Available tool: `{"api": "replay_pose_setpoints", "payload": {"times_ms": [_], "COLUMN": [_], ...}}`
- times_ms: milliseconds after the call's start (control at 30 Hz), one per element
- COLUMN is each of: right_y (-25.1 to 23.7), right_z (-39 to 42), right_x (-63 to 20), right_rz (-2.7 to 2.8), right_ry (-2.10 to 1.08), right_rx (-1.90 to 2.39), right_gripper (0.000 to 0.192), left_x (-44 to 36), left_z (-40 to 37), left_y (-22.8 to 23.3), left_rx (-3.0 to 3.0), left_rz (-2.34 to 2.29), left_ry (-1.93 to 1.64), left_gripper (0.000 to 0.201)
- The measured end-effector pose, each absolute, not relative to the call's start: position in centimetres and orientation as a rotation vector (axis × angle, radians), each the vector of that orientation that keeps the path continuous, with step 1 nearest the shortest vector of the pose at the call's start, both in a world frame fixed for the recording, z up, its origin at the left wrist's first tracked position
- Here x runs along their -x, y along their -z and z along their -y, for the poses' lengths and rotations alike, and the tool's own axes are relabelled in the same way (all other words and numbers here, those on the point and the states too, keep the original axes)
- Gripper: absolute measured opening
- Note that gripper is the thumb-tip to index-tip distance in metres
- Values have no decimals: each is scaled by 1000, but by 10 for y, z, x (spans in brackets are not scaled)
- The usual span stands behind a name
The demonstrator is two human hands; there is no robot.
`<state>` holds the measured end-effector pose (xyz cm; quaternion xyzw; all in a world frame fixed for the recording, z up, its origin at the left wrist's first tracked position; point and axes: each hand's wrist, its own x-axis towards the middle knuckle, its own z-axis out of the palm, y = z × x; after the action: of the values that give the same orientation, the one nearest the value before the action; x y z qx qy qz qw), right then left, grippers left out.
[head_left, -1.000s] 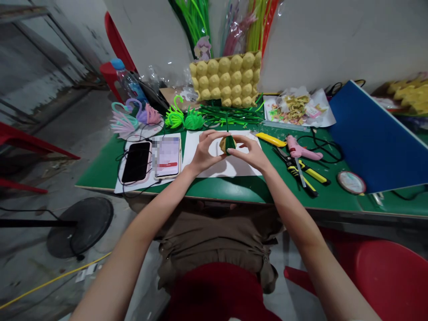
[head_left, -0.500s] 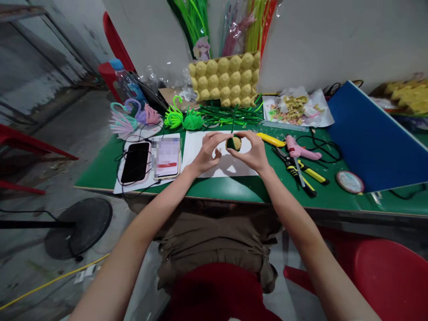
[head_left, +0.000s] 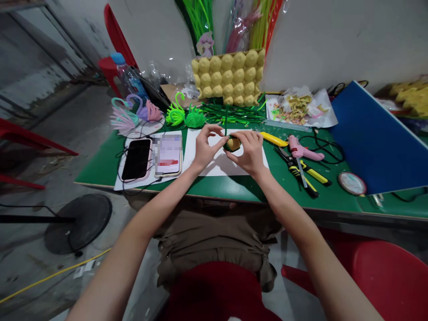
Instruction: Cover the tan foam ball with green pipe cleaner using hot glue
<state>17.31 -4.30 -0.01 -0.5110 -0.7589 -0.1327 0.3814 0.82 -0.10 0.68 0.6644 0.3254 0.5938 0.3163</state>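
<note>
Both hands over white sheet point(head_left: 214, 167) on green bench point(head_left: 100, 167). Small tan ball point(head_left: 233, 143) partly wrapped in dark green pipe cleaner point(head_left: 226, 124), held above the sheet between the two hands. Right hand point(head_left: 249, 154) fingers point(head_left: 240, 141) closed around ball from right and below. Left hand point(head_left: 204, 149) fingers pinching at the ball's left side, where the pipe cleaner stem rises upright. Two phones point(head_left: 152, 157) left of sheet; pink glue gun point(head_left: 301, 149) and pliers point(head_left: 296, 169) to right; yellow egg tray point(head_left: 229, 78) behind.
</note>
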Motion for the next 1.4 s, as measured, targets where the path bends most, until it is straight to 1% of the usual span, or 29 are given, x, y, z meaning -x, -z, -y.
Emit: {"api": "replay_pose_setpoints", "payload": {"times_ms": [100,233,533,767,1000,1267,1400], "right_y": [1,1,-1,-1,0,-5,-6], "right_z": [43,43,44,45,45,47,47], "right_x": [-173,-173,-174,-173,-176,-180,-180], "right_rz": [1928,1896,1841,1820,1839,1885,1900], "right_ry": [343,397,446,448,369,215,173], "right_rx": [1288,1259,1267,1237,1223,1198,1189], "right_gripper": [39,38,38,38,42,46,48], "left_x": [-8,-7,-10,-10,-8,-3,0], "left_z": [-1,-3,-3,-2,6,2,4], "left_y": [-7,-8,-10,-12,-18,-16,-19], "left_rx": [-1586,-1468,-1204,-1157,-1060,-1035,-1019], "left_rz": [-827,-776,-723,-671,-643,-627,-600], "left_ry": [-1524,-1471,-1424,-1343,-1004,-808,-709], "left_gripper": [45,37,28,32,36,38,43]}}
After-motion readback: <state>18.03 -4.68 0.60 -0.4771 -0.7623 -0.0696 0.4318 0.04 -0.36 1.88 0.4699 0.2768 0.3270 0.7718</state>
